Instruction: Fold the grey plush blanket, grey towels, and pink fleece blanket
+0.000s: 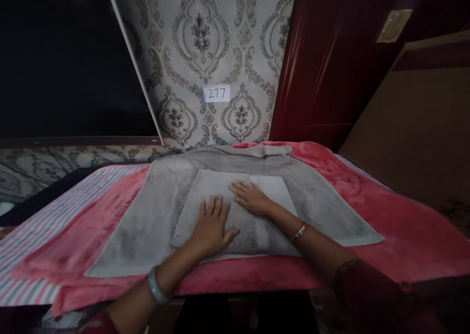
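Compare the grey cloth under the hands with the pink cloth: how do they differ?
The grey cloth looks muted; the pink cloth is vivid. The grey cloth lies on top; the pink cloth extends past it on both sides. The left hand and right hand rest on the grey cloth, not the pink. Both cloths lie spread out.

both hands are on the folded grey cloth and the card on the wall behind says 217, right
Not 217: in the head view the card on the wall reads 277. The left hand and right hand are indeed on the folded grey cloth.
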{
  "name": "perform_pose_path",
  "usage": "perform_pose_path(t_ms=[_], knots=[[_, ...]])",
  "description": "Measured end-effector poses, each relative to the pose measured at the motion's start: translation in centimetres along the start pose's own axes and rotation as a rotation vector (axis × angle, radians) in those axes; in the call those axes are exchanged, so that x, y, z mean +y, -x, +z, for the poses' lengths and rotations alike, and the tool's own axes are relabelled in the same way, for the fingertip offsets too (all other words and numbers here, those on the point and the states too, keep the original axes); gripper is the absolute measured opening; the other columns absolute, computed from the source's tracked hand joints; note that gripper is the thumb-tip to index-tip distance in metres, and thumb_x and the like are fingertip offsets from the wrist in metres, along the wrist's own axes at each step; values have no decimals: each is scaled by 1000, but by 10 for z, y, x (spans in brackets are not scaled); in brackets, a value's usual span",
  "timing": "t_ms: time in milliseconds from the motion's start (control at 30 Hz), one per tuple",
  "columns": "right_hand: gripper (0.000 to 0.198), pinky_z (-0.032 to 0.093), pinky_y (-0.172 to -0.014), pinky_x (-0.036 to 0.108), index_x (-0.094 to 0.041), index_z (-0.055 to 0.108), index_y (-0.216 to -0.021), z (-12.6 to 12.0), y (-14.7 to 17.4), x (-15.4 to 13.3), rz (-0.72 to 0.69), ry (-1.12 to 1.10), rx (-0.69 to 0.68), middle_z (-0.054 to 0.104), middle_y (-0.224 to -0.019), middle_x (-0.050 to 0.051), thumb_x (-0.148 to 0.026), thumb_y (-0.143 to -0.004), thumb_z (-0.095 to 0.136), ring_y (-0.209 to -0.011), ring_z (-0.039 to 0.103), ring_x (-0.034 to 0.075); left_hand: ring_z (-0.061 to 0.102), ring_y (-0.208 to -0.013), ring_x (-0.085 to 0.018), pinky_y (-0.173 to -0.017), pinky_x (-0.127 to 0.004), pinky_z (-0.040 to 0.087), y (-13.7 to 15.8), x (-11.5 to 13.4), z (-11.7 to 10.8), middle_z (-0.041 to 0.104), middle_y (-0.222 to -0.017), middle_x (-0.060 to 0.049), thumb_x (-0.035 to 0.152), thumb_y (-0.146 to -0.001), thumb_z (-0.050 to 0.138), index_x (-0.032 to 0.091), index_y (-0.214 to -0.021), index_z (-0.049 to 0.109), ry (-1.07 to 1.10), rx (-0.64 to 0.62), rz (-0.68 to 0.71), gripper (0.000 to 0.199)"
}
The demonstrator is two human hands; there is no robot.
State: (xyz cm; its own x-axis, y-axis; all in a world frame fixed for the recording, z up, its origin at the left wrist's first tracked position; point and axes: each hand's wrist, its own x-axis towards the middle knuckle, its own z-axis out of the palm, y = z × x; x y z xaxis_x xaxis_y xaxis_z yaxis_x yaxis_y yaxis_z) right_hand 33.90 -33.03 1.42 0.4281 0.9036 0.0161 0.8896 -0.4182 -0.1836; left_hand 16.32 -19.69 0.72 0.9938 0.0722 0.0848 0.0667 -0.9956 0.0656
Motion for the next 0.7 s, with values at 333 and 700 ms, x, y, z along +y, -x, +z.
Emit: perform_pose_path(t_ms=[333, 700], knots=[[56, 20, -122, 49, -27, 30, -160, 0, -42, 40, 188, 34, -24, 27, -165, 5, -43, -107, 30, -152, 25, 24, 15, -154, -42, -120, -69, 17, 7, -4, 20, 23, -166, -21, 63, -91, 51, 22, -158, 37, 14, 68, 18, 79], [56, 22, -122, 48, -12, 37, -157, -8, -36, 25, 349, 43, 122, 32, -163, 14, -36, -106, 29, -152, 26, 27, 18, -154, -39, -121, -64, 19, 11, -2, 19, 26, -166, -20, 62, -95, 48, 22, -157, 38, -37, 116, 20, 75]])
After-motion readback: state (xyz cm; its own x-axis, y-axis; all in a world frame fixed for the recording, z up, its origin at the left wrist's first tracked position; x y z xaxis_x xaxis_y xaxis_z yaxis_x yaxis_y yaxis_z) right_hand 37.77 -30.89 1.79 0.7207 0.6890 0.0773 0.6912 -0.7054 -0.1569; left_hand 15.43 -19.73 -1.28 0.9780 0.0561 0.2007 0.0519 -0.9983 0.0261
